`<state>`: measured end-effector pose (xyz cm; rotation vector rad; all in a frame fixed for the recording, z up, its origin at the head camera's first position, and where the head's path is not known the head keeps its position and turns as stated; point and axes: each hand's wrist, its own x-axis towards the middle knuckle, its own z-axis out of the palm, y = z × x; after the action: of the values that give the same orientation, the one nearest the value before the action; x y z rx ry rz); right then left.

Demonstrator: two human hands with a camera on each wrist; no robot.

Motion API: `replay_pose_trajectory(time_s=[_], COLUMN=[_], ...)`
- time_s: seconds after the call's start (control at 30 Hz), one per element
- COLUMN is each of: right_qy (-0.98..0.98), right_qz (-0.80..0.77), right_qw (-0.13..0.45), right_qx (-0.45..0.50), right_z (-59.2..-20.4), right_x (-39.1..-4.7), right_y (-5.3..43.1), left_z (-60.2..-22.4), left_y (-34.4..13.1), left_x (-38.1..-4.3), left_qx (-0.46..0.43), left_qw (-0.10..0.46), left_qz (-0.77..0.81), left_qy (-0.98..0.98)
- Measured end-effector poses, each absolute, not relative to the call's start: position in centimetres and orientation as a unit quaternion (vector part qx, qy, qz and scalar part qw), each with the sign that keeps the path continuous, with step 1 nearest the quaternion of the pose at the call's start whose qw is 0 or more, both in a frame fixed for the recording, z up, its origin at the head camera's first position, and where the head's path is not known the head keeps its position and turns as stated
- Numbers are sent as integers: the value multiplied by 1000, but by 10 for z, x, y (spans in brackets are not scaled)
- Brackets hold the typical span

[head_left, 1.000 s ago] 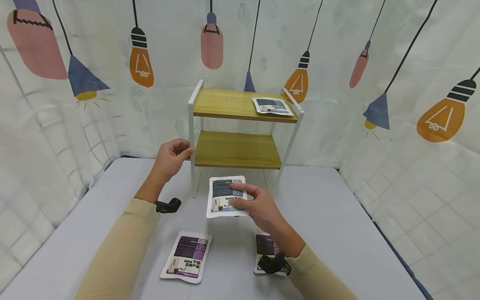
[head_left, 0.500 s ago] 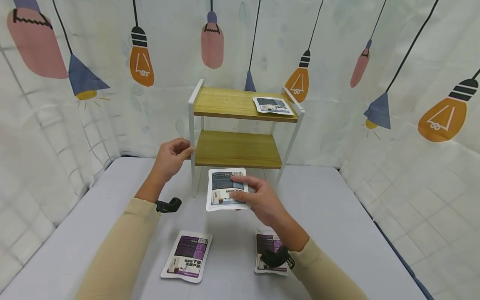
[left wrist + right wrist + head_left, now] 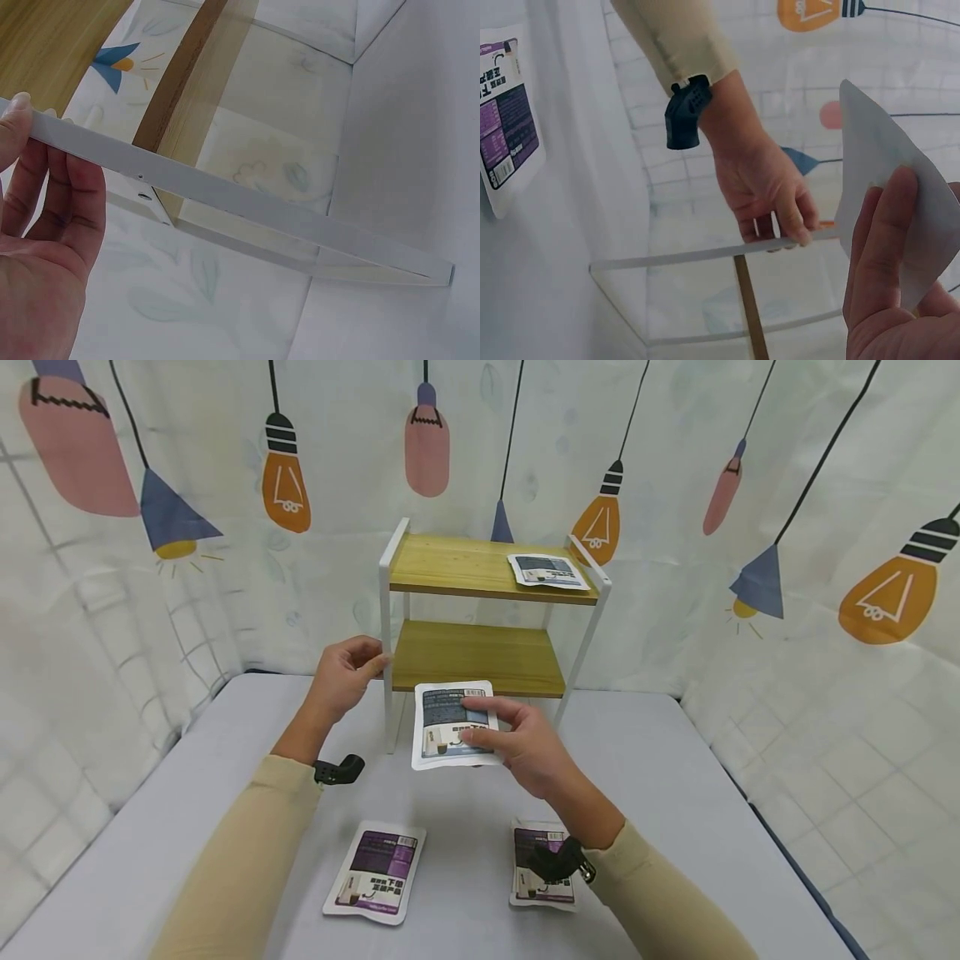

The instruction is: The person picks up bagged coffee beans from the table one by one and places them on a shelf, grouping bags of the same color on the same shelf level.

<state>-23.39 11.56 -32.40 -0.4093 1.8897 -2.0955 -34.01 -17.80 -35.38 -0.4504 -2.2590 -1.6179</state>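
Observation:
My right hand (image 3: pixel 532 747) pinches a flat white pouch with a dark blue label (image 3: pixel 442 718), thumb on the printed front and fingers behind. It hangs above the table, overlapping the front edge of the shelf's lower board in the head view. In the right wrist view the pouch's plain white back (image 3: pixel 877 135) shows against the fingers. My left hand (image 3: pixel 347 675) grips the left white post (image 3: pixel 225 187) of a two-tier shelf (image 3: pixel 480 660), level with the lower board, thumb in front and fingers curled behind.
A similar blue-labelled pouch (image 3: pixel 547 571) lies at the right of the top board. Two purple-labelled pouches lie on the white table: one pouch (image 3: pixel 375 872) front left, another pouch (image 3: pixel 536 893) partly hidden by the right wrist camera. A lamp-patterned curtain (image 3: pixel 337 577) stands behind.
My right hand has raised the blue-labelled pouch and carried it towards the lower board. My left hand keeps its grip on the post.

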Motion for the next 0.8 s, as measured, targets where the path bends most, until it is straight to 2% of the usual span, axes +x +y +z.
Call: replay_pose_trajectory(time_s=[0.8], right_qy=[642], right_qz=[-738], right_qw=[118], right_qx=[-172], right_z=[-295], right_x=[-238], right_y=[110], left_z=[-353], left_y=[-178], left_x=[-340], left_qx=[-150], left_qw=[167], left_qz=[-563], left_qy=[-795])
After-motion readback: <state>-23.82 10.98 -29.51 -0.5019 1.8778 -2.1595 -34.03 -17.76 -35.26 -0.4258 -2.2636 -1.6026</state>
